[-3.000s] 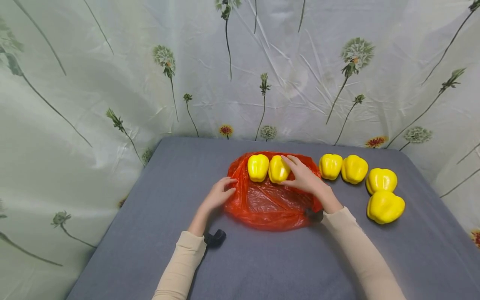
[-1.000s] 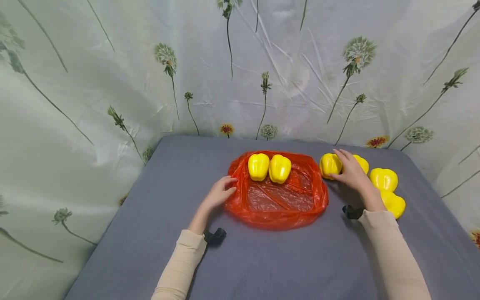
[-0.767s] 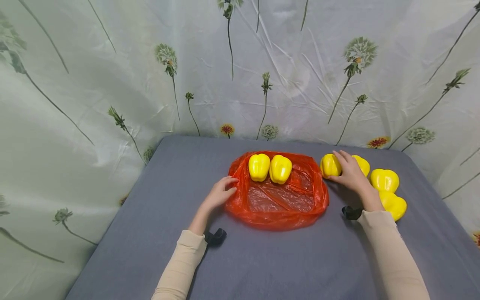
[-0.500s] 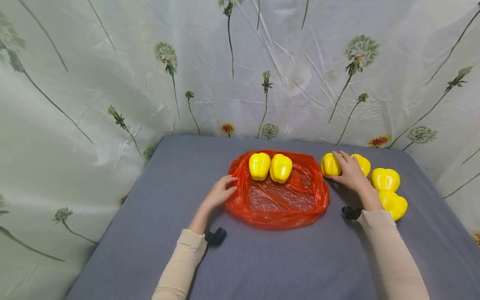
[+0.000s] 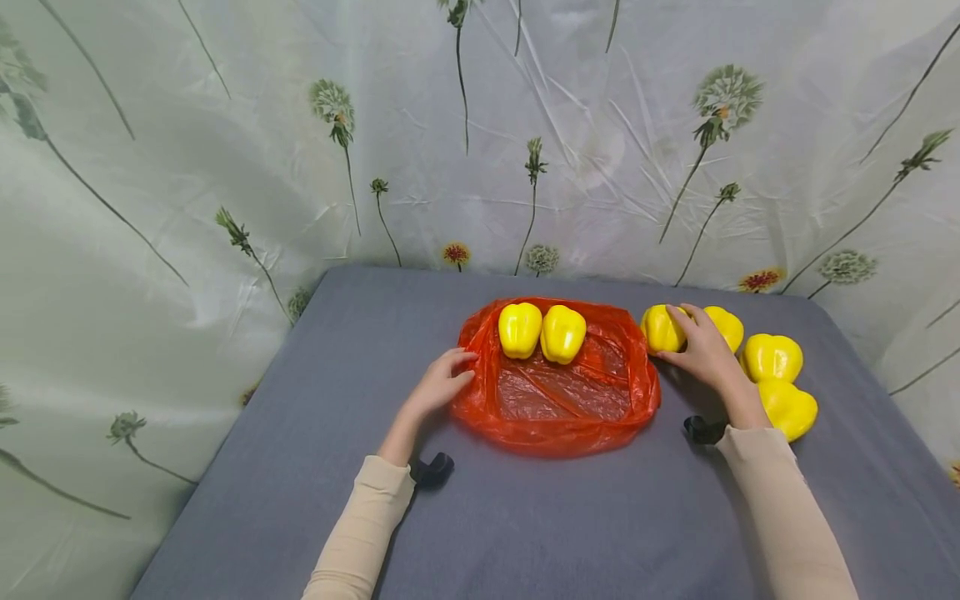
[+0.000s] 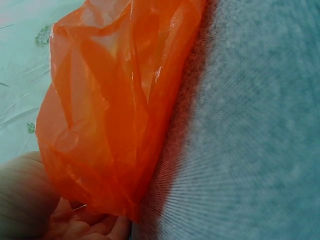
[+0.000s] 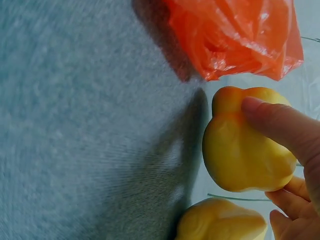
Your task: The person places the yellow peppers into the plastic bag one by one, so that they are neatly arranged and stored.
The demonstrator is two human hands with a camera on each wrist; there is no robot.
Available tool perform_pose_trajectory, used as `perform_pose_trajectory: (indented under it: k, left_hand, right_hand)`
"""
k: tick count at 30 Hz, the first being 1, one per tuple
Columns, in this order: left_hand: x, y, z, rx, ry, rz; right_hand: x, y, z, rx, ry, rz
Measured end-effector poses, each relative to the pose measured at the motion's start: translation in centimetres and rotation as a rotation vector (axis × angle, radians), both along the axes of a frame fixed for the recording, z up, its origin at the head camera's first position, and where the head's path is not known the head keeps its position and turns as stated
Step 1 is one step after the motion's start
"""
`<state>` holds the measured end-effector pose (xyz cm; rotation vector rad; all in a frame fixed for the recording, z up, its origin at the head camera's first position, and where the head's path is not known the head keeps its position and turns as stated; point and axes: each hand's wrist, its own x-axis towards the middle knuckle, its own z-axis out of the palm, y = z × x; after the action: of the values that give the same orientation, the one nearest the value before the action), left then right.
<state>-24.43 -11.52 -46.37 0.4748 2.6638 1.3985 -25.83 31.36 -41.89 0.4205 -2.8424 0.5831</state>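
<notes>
Near far edge of tabletop (image 5: 555, 533), toward right corner: your right hand (image 5: 703, 343) grips yellow pepper (image 5: 660, 330), just right of red bag (image 5: 551, 439). Your left hand (image 5: 437, 385), farther off, at bag's left rim; can't tell if gripping.

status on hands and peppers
Right hand gripping one pepper; left hand beside red bag. Two peppers inside bag, three others outside. Nothing visible between held pepper and bag.

I see a crinkled red plastic bag (image 5: 558, 437) spread on the bench (image 5: 540, 525), mouth open upward, left hand (image 5: 435, 385) at its left side. Inside, two glossy yellow peppers (image 5: 520, 332) sit together toward the far edge. The right hand (image 5: 705, 350) pinches a third pepper (image 5: 661, 330) just outside; three more peppers (image 5: 772, 358) sit further right.
</notes>
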Motion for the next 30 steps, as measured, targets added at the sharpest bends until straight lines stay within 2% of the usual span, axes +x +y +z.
perform_pose_trajectory:
  k: [30]
  left_hand:
    - [-0.1, 0.1, -0.1, -0.011, 0.032, 0.008]
  right_hand:
    - [1.9, -1.5, 1.3, -0.046, 0.137, 0.034]
